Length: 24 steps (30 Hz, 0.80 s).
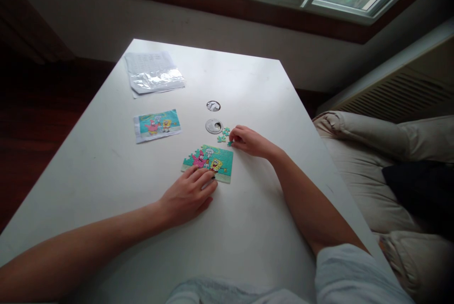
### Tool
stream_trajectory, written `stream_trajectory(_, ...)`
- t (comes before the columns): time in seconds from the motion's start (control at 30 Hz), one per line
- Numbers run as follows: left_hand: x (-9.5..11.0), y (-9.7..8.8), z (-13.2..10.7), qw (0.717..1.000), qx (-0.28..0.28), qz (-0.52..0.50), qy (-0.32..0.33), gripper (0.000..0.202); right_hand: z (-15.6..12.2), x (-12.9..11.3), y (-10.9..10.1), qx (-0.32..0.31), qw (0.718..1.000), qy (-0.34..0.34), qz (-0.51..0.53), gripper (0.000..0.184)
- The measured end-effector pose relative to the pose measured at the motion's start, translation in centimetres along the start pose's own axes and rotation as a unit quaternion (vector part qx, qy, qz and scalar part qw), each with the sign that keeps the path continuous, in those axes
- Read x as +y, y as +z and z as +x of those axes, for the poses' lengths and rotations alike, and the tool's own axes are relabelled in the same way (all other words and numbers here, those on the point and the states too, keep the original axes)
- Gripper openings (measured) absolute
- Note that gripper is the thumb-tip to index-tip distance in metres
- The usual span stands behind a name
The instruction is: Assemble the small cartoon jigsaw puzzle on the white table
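A mostly assembled jigsaw puzzle [223, 158] with cartoon figures on a teal ground lies on the white table, its upper left edge ragged. My left hand [187, 195] rests palm down with fingers stretched over the puzzle's lower edge, covering part of it. Just beyond the puzzle's upper right corner, my right hand [248, 140] has its fingers curled together around a small teal puzzle piece [230, 143] at the fingertips. Several loose puzzle pieces [222, 138] lie beside those fingers.
A printed picture sheet [158, 125] of the same scene lies left of the puzzle. Farther back is a clear plastic bag with papers [154, 74]. Two round holes [213, 126] sit in the white table [248, 86]. A cushioned beige seat [354, 167] stands at the right.
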<state>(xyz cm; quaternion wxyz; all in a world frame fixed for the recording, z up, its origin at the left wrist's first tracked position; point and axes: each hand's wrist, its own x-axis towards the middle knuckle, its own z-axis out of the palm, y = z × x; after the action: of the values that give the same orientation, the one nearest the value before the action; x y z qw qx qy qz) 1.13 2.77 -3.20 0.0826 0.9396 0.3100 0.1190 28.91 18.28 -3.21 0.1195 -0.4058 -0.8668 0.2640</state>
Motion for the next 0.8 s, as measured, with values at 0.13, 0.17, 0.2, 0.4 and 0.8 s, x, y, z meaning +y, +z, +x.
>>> stream_trajectory(0.13,-0.2,-0.1,0.0,1.0,-0.001,-0.015,0.009,0.027,0.0,-0.2,-0.1,0.018,0.999,-0.006,0.035,0.006)
stream_trajectory(0.17,-0.2,-0.1,0.0,1.0,0.001,-0.023,0.016,0.026,0.1,-0.4,0.0,0.023,0.998,-0.004,0.052,0.004)
stream_trajectory(0.2,-0.2,-0.1,0.0,0.999,0.001,-0.033,0.026,0.025,0.1,-0.6,0.1,0.029,0.997,-0.003,0.071,0.004)
stream_trajectory(0.4,-0.2,-0.1,0.1,0.992,-0.016,-0.084,0.09,0.026,0.6,-1.7,1.1,0.073,0.992,-0.025,0.096,0.007)
stream_trajectory(0.8,0.1,0.2,0.0,1.0,0.008,-0.027,0.003,0.032,0.5,-2.2,1.9,0.07,0.996,0.013,-0.048,0.009)
